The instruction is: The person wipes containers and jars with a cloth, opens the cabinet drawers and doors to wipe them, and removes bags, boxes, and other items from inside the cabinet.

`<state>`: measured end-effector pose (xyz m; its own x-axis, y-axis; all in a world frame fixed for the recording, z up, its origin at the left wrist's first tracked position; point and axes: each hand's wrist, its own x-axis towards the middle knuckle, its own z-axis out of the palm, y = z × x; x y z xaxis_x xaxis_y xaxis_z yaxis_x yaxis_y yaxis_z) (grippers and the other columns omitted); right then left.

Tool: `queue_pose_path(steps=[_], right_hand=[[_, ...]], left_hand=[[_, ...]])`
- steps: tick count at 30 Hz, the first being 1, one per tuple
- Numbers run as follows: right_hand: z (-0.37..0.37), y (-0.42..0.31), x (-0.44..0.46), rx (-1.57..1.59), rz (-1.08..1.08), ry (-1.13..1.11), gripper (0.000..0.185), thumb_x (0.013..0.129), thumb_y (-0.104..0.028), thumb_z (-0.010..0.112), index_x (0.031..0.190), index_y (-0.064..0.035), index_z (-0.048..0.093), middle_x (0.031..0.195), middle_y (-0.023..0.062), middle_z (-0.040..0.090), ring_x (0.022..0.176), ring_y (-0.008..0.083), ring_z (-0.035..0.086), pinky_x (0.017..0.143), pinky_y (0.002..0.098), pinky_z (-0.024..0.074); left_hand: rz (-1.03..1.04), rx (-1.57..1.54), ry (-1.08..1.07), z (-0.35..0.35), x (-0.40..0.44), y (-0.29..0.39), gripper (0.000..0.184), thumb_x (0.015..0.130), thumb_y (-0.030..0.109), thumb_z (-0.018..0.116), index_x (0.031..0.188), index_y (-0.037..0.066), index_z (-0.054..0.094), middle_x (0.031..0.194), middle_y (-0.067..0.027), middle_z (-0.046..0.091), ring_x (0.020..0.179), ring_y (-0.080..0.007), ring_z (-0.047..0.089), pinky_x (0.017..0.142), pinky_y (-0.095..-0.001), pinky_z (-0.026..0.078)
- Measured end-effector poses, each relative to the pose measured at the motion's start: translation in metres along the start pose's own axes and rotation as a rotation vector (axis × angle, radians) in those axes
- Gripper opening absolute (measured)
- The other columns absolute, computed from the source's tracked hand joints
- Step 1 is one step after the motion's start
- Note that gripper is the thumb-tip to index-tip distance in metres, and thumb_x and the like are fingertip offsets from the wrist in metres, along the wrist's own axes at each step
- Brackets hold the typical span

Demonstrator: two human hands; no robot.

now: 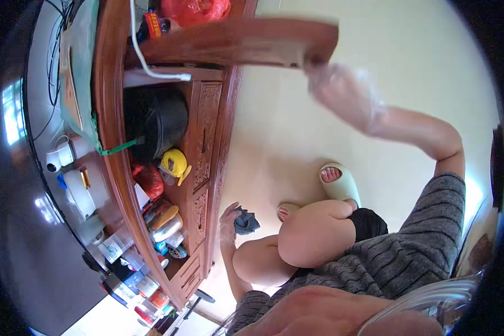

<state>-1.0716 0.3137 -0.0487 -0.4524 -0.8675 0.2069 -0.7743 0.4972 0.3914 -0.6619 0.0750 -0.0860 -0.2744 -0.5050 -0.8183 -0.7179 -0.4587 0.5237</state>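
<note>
My right hand, in a thin clear plastic glove and blurred by motion, grips the outer end of a reddish-brown wooden cabinet door. That door stands out from the cabinet over the floor and is blurred too. Lower down, my left hand is closed on a crumpled dark grey cloth, beside my knee and close to the cabinet front. It also seems to be gloved. The wooden cabinet has carved panels along its front and an open shelf space.
Inside the cabinet are a black round container, a yellow object and red plastic bags. A white cable hangs across the cabinet's front edge. Several small items, including a white box, crowd the top before a dark screen.
</note>
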Motion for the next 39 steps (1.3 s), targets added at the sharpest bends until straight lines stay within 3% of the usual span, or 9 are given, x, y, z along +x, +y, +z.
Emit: queue_pose_path(steps=[2,4,7,10,13,15,18,30,39], right_hand=[[0.005,0.025,0.017,-0.064,0.075,-0.116,0.018,0.074,-0.010,0.055,0.092,-0.0084,0.059,0.067,-0.0012,0.056,0.068,0.0127,0.059,0.051,0.0261,0.0489],[0.031,0.047,0.033,0.041,0.138,0.035,0.017,0.078,-0.012,0.053,0.092,-0.0069,0.059,0.071,0.0033,0.059,0.067,0.0193,0.060,0.052,0.0331,0.0500],[0.054,0.084,0.066,0.082,0.126,-0.055,0.030,0.083,-0.016,0.046,0.108,-0.0011,0.053,0.095,0.0136,0.056,0.096,0.0232,0.056,0.069,0.0315,0.0509],[0.106,0.114,0.113,-0.231,-0.150,0.137,0.023,0.079,-0.011,0.050,0.098,-0.0034,0.058,0.104,0.0112,0.054,0.105,0.0235,0.052,0.068,0.0315,0.0518],[0.131,0.118,0.149,0.062,0.066,0.141,0.019,0.076,-0.008,0.050,0.091,-0.0046,0.060,0.111,0.0097,0.053,0.108,0.0244,0.051,0.072,0.0336,0.0516],[0.159,0.120,0.165,-0.090,0.033,0.283,0.019,0.073,-0.006,0.051,0.090,-0.0049,0.060,0.112,0.0107,0.052,0.108,0.0250,0.051,0.072,0.0342,0.0518],[0.261,0.165,0.193,-0.051,0.013,0.084,0.026,0.078,-0.013,0.048,0.101,-0.0045,0.058,0.104,0.0169,0.056,0.102,0.0302,0.055,0.073,0.0387,0.0508],[0.219,0.163,0.268,-0.369,-0.133,0.054,0.032,0.083,-0.023,0.052,0.114,-0.0128,0.055,0.125,0.0154,0.045,0.121,0.0335,0.039,0.102,0.0423,0.0340],[0.267,0.191,0.308,-0.182,-0.142,0.073,0.049,0.083,-0.030,0.055,0.127,-0.0132,0.043,0.128,0.0218,0.042,0.109,0.0403,0.048,0.090,0.0464,0.0436]], left_hand=[[0.012,0.067,0.004,0.006,0.000,0.007,0.043,0.074,0.002,0.057,0.117,-0.001,0.053,0.092,-0.0141,0.062,0.080,-0.0197,0.062,0.076,-0.0272,0.050],[0.012,0.038,-0.040,0.009,0.001,0.012,0.043,0.073,0.003,0.058,0.116,0.000,0.054,0.092,-0.0130,0.062,0.081,-0.0189,0.061,0.077,-0.0264,0.049],[0.082,0.028,-0.044,0.006,0.008,0.012,0.042,0.072,0.003,0.058,0.114,0.001,0.056,0.093,-0.0102,0.061,0.082,-0.0171,0.060,0.076,-0.0253,0.048],[0.157,0.038,0.022,0.003,0.004,0.017,0.041,0.072,0.005,0.059,0.113,0.000,0.057,0.092,-0.0095,0.061,0.080,-0.0162,0.060,0.077,-0.0252,0.048],[0.174,0.038,0.047,0.005,-0.011,0.025,0.040,0.073,0.005,0.058,0.112,-0.001,0.056,0.092,-0.0106,0.061,0.078,-0.0174,0.061,0.075,-0.0261,0.049],[0.146,-0.094,0.014,0.001,-0.013,0.020,0.038,0.073,0.004,0.057,0.111,-0.003,0.056,0.093,-0.0124,0.061,0.077,-0.0191,0.063,0.074,-0.0273,0.050],[0.118,-0.044,0.096,-0.003,-0.021,0.017,0.039,0.073,0.003,0.057,0.112,-0.001,0.056,0.091,-0.0130,0.062,0.079,-0.0197,0.064,0.073,-0.0278,0.051],[0.142,-0.202,0.302,-0.039,-0.049,-0.029,0.037,0.073,0.002,0.059,0.111,0.001,0.057,0.093,-0.0102,0.062,0.081,-0.0168,0.061,0.072,-0.0251,0.049],[0.172,-0.327,0.346,-0.040,-0.055,-0.017,0.035,0.075,0.005,0.058,0.110,0.000,0.058,0.089,-0.0081,0.061,0.079,-0.0150,0.060,0.073,-0.0246,0.050]])
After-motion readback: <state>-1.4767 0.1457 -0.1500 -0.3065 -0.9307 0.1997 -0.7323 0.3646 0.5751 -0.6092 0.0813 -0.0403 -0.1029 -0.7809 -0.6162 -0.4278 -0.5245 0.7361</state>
